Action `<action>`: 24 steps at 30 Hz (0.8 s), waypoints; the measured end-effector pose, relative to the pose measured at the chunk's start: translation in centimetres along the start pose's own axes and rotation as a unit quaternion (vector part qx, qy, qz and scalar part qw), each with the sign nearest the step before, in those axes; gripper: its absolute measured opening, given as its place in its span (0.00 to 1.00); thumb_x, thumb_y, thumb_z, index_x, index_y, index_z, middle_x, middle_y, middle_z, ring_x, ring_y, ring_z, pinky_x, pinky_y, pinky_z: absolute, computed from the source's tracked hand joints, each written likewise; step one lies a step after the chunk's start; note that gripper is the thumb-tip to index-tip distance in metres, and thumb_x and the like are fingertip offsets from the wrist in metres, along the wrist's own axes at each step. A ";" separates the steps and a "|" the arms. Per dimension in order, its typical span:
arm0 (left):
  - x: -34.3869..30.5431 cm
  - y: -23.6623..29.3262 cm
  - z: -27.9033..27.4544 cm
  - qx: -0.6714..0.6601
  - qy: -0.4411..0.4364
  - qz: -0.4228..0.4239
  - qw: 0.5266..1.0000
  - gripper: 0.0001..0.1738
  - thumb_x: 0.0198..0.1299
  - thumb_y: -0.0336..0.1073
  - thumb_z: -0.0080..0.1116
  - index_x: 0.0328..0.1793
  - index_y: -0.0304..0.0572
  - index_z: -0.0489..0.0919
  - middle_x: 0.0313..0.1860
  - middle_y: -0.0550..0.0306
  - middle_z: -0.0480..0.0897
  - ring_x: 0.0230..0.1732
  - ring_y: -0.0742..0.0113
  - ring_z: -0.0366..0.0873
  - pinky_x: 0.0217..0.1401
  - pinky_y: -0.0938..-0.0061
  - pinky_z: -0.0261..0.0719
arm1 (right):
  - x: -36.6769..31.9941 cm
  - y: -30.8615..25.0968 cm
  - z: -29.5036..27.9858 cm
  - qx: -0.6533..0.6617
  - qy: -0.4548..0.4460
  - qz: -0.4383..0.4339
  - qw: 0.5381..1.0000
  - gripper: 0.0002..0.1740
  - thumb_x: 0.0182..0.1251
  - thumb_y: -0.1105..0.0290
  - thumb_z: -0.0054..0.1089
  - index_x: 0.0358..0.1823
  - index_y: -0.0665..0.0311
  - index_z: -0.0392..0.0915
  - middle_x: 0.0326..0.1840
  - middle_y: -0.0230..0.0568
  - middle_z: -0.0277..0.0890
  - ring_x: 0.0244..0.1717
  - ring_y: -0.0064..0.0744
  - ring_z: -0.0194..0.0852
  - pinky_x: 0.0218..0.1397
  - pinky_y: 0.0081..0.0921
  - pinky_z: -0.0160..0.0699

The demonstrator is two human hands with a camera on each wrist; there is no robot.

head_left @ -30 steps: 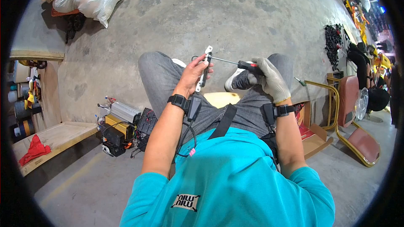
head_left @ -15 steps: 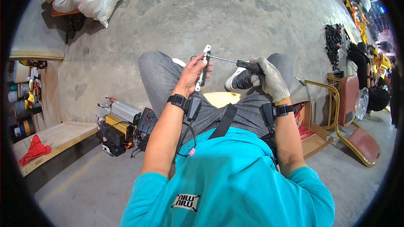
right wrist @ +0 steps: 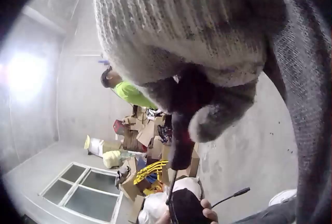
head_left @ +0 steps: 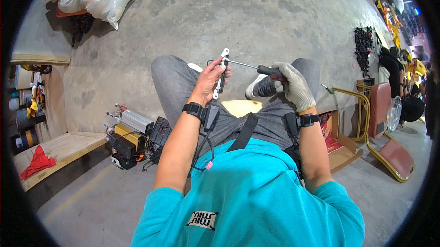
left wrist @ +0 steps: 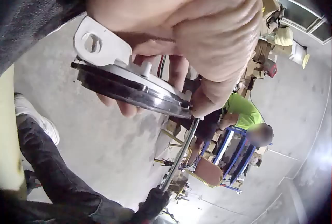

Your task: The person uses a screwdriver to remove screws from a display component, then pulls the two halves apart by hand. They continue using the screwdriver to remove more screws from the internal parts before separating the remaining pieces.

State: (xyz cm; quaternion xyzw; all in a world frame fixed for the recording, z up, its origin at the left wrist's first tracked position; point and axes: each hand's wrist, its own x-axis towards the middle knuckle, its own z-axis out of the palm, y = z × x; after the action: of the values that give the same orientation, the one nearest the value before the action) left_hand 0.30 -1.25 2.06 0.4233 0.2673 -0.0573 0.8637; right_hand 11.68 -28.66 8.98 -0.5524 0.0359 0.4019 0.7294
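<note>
My bare left hand [head_left: 208, 82] grips a slim part [left wrist: 135, 94] with a white bracket and a glossy black rim. The bracket's end tab [left wrist: 101, 42], with a round hole, sticks out past the hand in the left wrist view. In my right hand [head_left: 295, 86], which wears a white knit glove, is the black and red handle of a screwdriver [head_left: 268, 71]. Its steel shaft [left wrist: 180, 156] runs across to the part, the tip meeting it near the left thumb. A short black cable with a plug [right wrist: 239, 192] shows beside the part in the right wrist view.
Between the legs is a pale yellow surface [head_left: 243, 107]. Wired electrical units [head_left: 130, 134] lie on the floor at the left, near a wooden bench [head_left: 68, 148]. An open cardboard box [head_left: 343, 153] and a chair [head_left: 380, 109] stand at the right. A person in a bright green shirt [left wrist: 244, 111] is farther off.
The screwdriver handle has turned in my gloved hand, showing its red and black sides differently. The part and the screwdriver have shifted very slightly; the left hand keeps its hold.
</note>
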 end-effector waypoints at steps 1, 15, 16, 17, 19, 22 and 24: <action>-0.2 0.1 0.2 0.003 0.004 -0.001 1.000 0.33 0.69 0.39 0.60 0.78 0.41 0.63 0.53 0.51 0.85 0.49 0.64 0.84 0.47 0.72 0.84 | 0.0 0.0 0.3 -0.013 0.019 -0.026 0.999 0.20 0.74 0.66 0.57 0.60 0.71 0.72 0.43 0.37 0.76 0.34 0.22 0.78 0.35 0.18 0.80; 0.0 -0.1 0.0 -0.003 -0.001 -0.004 1.000 0.31 0.70 0.38 0.59 0.76 0.39 0.65 0.53 0.52 0.84 0.50 0.64 0.84 0.48 0.71 0.84 | 0.0 0.1 0.8 -0.017 0.046 -0.031 0.998 0.20 0.75 0.63 0.57 0.60 0.70 0.73 0.46 0.38 0.74 0.32 0.22 0.76 0.34 0.21 0.81; 0.1 -0.1 0.0 -0.001 0.003 -0.007 1.000 0.31 0.70 0.38 0.59 0.76 0.38 0.65 0.53 0.52 0.84 0.50 0.64 0.84 0.48 0.71 0.84 | 0.1 0.3 0.7 -0.035 0.068 -0.058 0.995 0.20 0.77 0.61 0.54 0.60 0.70 0.74 0.46 0.38 0.74 0.31 0.21 0.75 0.33 0.21 0.81; 0.1 -0.3 -0.1 0.000 0.006 -0.010 1.000 0.31 0.70 0.38 0.59 0.75 0.38 0.65 0.53 0.52 0.84 0.50 0.64 0.83 0.48 0.72 0.85 | 0.2 0.5 0.6 -0.036 0.068 -0.058 0.995 0.20 0.77 0.61 0.54 0.60 0.70 0.74 0.46 0.38 0.74 0.31 0.21 0.75 0.33 0.21 0.81; 0.2 -0.4 -0.2 0.000 0.001 -0.010 1.000 0.30 0.70 0.37 0.59 0.75 0.38 0.65 0.53 0.52 0.84 0.50 0.64 0.83 0.48 0.72 0.85 | 0.2 0.5 0.5 -0.014 0.039 -0.073 0.996 0.19 0.76 0.63 0.54 0.59 0.69 0.74 0.47 0.39 0.74 0.34 0.22 0.76 0.34 0.19 0.81; 0.3 -0.3 -0.3 -0.007 -0.007 -0.008 1.000 0.30 0.70 0.37 0.59 0.75 0.37 0.65 0.53 0.51 0.84 0.50 0.64 0.83 0.48 0.72 0.85 | -0.5 -0.4 0.3 0.004 0.005 0.027 1.000 0.18 0.72 0.68 0.58 0.58 0.69 0.74 0.47 0.39 0.74 0.38 0.23 0.77 0.38 0.17 0.81; 0.3 -0.2 -0.2 -0.014 -0.009 -0.007 1.000 0.30 0.70 0.37 0.58 0.75 0.37 0.65 0.53 0.51 0.84 0.50 0.64 0.83 0.48 0.72 0.85 | -0.3 -0.3 -0.1 0.003 -0.005 0.017 1.000 0.18 0.72 0.68 0.59 0.58 0.70 0.74 0.46 0.39 0.75 0.38 0.23 0.78 0.38 0.17 0.81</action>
State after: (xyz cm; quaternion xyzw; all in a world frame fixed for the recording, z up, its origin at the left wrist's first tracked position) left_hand 0.41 -1.22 1.63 0.4085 0.2631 -0.0639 0.8717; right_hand 11.68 -28.90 9.29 -0.5477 0.0424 0.4171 0.7240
